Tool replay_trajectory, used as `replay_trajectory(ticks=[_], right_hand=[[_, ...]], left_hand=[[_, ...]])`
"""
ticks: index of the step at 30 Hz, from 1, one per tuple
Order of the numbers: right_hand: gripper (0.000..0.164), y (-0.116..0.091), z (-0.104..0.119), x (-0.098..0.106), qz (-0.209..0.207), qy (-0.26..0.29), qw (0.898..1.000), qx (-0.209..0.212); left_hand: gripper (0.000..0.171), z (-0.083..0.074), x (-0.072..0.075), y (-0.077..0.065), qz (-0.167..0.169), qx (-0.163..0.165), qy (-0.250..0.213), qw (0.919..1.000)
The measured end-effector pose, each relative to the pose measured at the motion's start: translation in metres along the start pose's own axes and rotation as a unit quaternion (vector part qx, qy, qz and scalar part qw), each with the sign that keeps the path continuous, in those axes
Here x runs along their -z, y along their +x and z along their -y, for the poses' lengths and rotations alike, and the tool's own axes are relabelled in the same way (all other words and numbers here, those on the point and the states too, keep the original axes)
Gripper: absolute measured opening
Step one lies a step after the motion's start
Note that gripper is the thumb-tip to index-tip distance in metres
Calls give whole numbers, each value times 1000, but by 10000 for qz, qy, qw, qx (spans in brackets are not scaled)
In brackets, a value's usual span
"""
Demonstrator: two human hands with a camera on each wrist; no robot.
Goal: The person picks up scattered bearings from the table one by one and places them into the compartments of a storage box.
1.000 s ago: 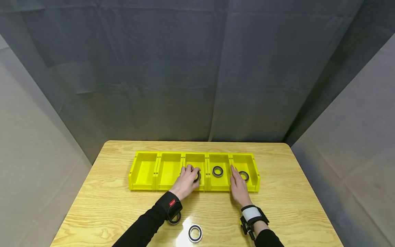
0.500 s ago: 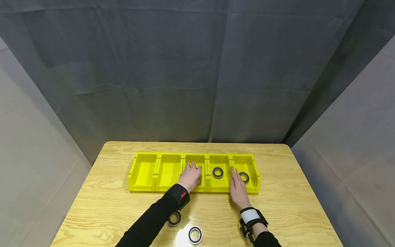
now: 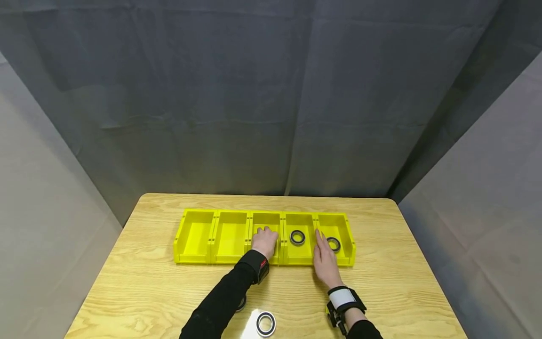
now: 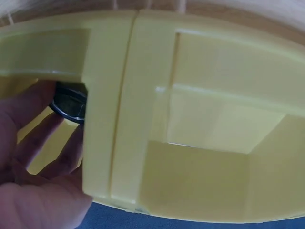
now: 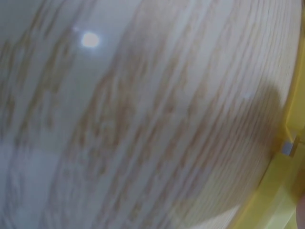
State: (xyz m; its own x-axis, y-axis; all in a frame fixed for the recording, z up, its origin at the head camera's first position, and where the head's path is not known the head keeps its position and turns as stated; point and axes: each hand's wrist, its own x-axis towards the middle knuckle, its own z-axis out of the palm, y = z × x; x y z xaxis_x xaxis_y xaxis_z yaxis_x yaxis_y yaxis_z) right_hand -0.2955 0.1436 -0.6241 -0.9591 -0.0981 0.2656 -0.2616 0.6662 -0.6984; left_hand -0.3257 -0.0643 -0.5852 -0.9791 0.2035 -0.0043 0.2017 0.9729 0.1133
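Note:
A row of yellow bins stands on the wooden table. My left hand reaches into the middle bin. In the left wrist view, that hand pinches a ball bearing between thumb and fingers, partly hidden behind the bin wall. The head view hides this bearing under the hand. My right hand rests with straight fingers at the divider between the two rightmost bins. One bearing lies in the bin right of the middle. Another bearing lies in the far-right bin, beside my right fingers.
Closer to me on the table lies a loose bearing. A second bearing is mostly covered by my left sleeve. Grey curtains hang behind the table and pale panels flank it.
My left hand has moved lower into the middle bin with the bearing, which has passed out of sight in the head view. My right hand has stayed at the divider.

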Motion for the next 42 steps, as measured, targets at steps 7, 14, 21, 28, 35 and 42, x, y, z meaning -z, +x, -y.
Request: replay_trajectory(ticks=[7, 14, 21, 28, 35, 42], right_hand=[[50, 1, 1, 1, 18, -75, 10000, -15], [51, 1, 2, 1, 68, -81, 9999, -101], [52, 1, 2, 1, 48, -123, 9997, -190], [52, 0, 1, 0, 18, -108, 9998, -163], [51, 0, 2, -1, -79, -99, 9998, -120], [51, -1, 2, -1, -96, -74, 9999, -81]], left_hand=[[12, 0, -1, -3, -299, -164, 338, 9988], [12, 1, -2, -11, -489, -265, 490, 9973], [22, -5, 4, -19, -54, -115, 252, 9996], [34, -7, 6, -34, -564, -446, -138, 9973], [36, -4, 13, -53, -1037, -673, -384, 9916], [46, 1, 19, -87, -560, -994, -1435, 9830]])
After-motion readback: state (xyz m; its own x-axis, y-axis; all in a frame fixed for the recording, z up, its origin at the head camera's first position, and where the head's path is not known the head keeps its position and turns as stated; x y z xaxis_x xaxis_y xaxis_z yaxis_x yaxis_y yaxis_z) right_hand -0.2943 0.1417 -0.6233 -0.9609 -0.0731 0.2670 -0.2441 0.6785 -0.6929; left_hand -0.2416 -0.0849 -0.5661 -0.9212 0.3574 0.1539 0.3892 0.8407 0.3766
